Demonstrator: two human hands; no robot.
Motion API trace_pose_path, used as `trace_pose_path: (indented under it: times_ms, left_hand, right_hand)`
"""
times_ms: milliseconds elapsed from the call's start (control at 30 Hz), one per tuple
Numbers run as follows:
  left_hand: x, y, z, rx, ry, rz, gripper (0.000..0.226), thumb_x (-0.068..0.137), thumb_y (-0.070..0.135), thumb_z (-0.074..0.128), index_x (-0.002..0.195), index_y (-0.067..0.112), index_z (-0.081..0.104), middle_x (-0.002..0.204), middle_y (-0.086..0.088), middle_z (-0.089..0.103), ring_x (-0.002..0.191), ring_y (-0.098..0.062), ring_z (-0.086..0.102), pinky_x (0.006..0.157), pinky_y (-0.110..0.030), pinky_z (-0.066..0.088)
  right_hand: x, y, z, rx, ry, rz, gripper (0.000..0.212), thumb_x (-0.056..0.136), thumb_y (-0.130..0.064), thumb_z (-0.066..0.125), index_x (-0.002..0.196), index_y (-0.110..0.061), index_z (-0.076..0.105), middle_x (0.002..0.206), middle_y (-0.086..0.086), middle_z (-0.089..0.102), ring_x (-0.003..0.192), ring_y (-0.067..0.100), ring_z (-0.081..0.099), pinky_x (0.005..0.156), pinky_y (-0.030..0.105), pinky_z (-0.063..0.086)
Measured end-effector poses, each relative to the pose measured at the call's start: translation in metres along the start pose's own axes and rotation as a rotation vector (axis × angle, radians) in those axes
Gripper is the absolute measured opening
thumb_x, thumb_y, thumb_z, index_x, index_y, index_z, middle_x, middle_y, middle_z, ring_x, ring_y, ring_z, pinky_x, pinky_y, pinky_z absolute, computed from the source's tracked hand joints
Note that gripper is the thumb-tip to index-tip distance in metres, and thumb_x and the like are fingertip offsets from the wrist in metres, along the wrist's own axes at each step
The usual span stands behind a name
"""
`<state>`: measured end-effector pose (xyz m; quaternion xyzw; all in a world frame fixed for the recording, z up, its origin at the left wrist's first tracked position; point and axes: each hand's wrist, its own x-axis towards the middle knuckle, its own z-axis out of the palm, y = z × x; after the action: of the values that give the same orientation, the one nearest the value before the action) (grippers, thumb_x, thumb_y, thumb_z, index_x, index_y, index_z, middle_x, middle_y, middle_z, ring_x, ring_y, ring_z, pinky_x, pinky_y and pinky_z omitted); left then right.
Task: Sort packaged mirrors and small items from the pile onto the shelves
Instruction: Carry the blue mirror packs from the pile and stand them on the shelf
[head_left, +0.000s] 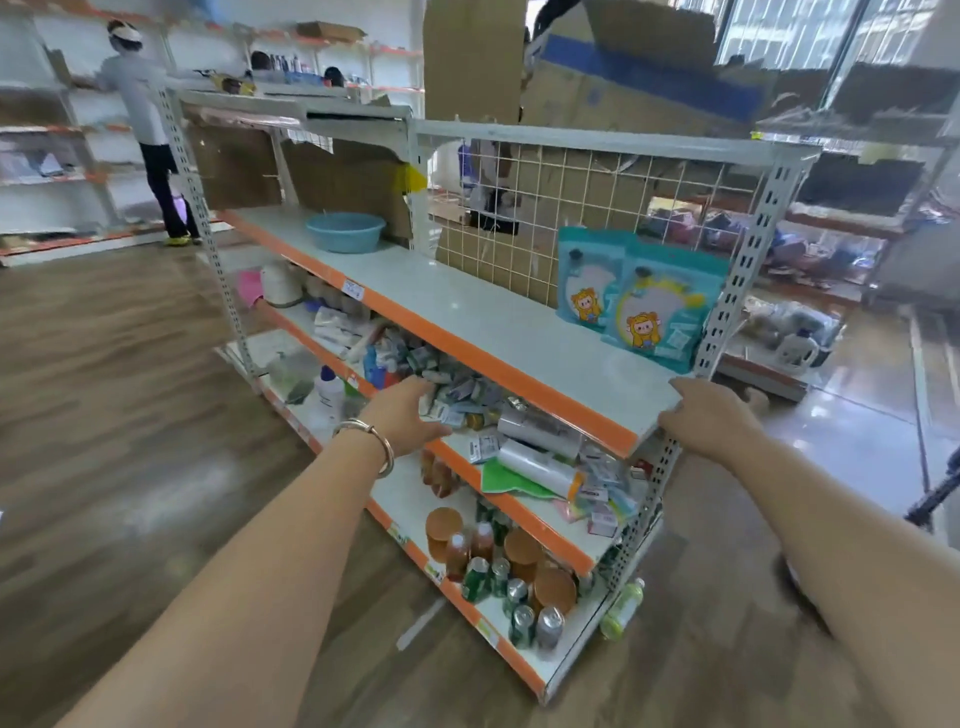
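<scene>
Fingers (423, 385) of the left hand (405, 415) spread over the pile of small packets (467, 396), hold unclear; pinch one cleanly while the right hand (709, 418) grips the top shelf (467, 306).

- Two blue-green mirror packs (662, 312) with a yellow bear stand side by side at the top shelf's (467, 306) right end.
- The messy pile (457, 395) of small packs lies on the shelf below (519, 506).
</scene>
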<state>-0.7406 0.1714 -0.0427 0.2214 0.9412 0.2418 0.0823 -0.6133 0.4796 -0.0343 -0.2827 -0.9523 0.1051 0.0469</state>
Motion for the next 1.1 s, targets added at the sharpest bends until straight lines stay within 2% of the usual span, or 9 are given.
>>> trace_pose_path:
  times_ms: [133, 267, 367, 500, 667, 800, 867, 1033, 1100]
  left_hand:
    - [0.074, 0.015, 0.006, 0.012, 0.002, 0.068, 0.065, 0.087, 0.031, 0.063, 0.143, 0.016, 0.033, 0.146, -0.004, 0.040, 0.130, -0.023, 0.042, 0.103, -0.030, 0.036]
    - [0.152, 0.026, 0.010, -0.021, -0.032, 0.102, 0.066, 0.088, 0.029, 0.063, 0.144, 0.016, 0.032, 0.150, -0.005, 0.035, 0.134, -0.023, 0.038, 0.107, -0.033, 0.034]
    - [0.208, 0.038, 0.011, 0.004, -0.045, 0.112, 0.067, 0.088, 0.033, 0.063, 0.145, 0.018, 0.031, 0.153, -0.004, 0.028, 0.137, -0.023, 0.035, 0.111, -0.034, 0.031]
    - [0.273, 0.048, 0.022, -0.011, -0.032, 0.152, 0.065, 0.089, 0.035, 0.061, 0.144, 0.014, 0.034, 0.150, -0.005, 0.035, 0.136, -0.023, 0.034, 0.110, -0.032, 0.026]
    - [0.349, 0.069, 0.035, 0.014, -0.094, 0.240, 0.064, 0.088, 0.035, 0.061, 0.143, 0.014, 0.035, 0.149, -0.005, 0.036, 0.137, -0.022, 0.033, 0.109, -0.028, 0.024]
    - [0.404, 0.088, 0.039, 0.031, -0.136, 0.327, 0.064, 0.088, 0.038, 0.061, 0.143, 0.014, 0.036, 0.148, -0.006, 0.038, 0.136, -0.023, 0.035, 0.110, -0.032, 0.026]
    - [0.432, 0.094, 0.040, 0.027, -0.148, 0.339, 0.063, 0.086, 0.040, 0.062, 0.140, 0.013, 0.041, 0.143, -0.009, 0.044, 0.131, -0.026, 0.041, 0.106, -0.034, 0.032]
    - [0.484, 0.106, 0.044, -0.176, -0.156, 0.361, 0.043, 0.085, 0.027, 0.066, 0.123, 0.007, 0.058, 0.124, -0.011, 0.061, 0.115, -0.027, 0.055, 0.090, -0.028, 0.041]
    - [0.497, 0.114, 0.050, -0.246, -0.181, 0.342, 0.039, 0.086, 0.024, 0.065, 0.118, 0.002, 0.059, 0.113, -0.016, 0.064, 0.105, -0.030, 0.058, 0.083, -0.029, 0.044]
  right_hand:
    - [0.064, 0.019, -0.002, 0.039, 0.007, 0.090, 0.035, 0.084, -0.026, 0.054, 0.115, -0.009, 0.052, 0.108, 0.015, 0.061, 0.099, 0.032, 0.055, 0.076, 0.035, 0.046]
    - [0.132, 0.027, 0.001, 0.107, 0.059, 0.172, 0.021, 0.085, -0.025, 0.053, 0.101, -0.012, 0.059, 0.098, 0.012, 0.064, 0.091, 0.031, 0.057, 0.086, 0.040, 0.047]
    - [0.171, 0.031, 0.004, 0.181, 0.113, 0.238, 0.016, 0.089, -0.018, 0.050, 0.099, -0.011, 0.060, 0.105, 0.016, 0.065, 0.096, 0.034, 0.059, 0.087, 0.039, 0.049]
    - [0.212, 0.037, 0.004, 0.287, 0.110, 0.376, 0.023, 0.090, -0.015, 0.052, 0.109, -0.005, 0.060, 0.110, 0.017, 0.062, 0.100, 0.034, 0.056, 0.070, 0.030, 0.039]
    - [0.249, 0.049, 0.013, 0.393, 0.152, 0.507, 0.030, 0.086, -0.023, 0.057, 0.114, -0.013, 0.055, 0.112, 0.012, 0.058, 0.103, 0.034, 0.055, 0.092, 0.045, 0.046]
    - [0.271, 0.054, 0.021, 0.462, 0.207, 0.588, 0.014, 0.089, -0.017, 0.055, 0.101, -0.011, 0.053, 0.099, 0.011, 0.058, 0.088, 0.029, 0.055, 0.068, 0.032, 0.042]
    - [0.286, 0.063, 0.030, 0.545, 0.251, 0.637, 0.026, 0.083, -0.021, 0.057, 0.105, -0.008, 0.057, 0.100, 0.013, 0.065, 0.085, 0.031, 0.060, 0.063, 0.032, 0.044]
    - [0.314, 0.085, 0.058, 0.714, 0.339, 0.728, 0.019, 0.078, -0.014, 0.059, 0.097, -0.012, 0.060, 0.094, 0.012, 0.066, 0.088, 0.035, 0.064, 0.080, 0.047, 0.054]
    - [0.316, 0.085, 0.068, 0.795, 0.347, 0.745, 0.026, 0.081, -0.007, 0.060, 0.107, -0.008, 0.060, 0.104, 0.015, 0.066, 0.091, 0.034, 0.064, 0.082, 0.048, 0.054]
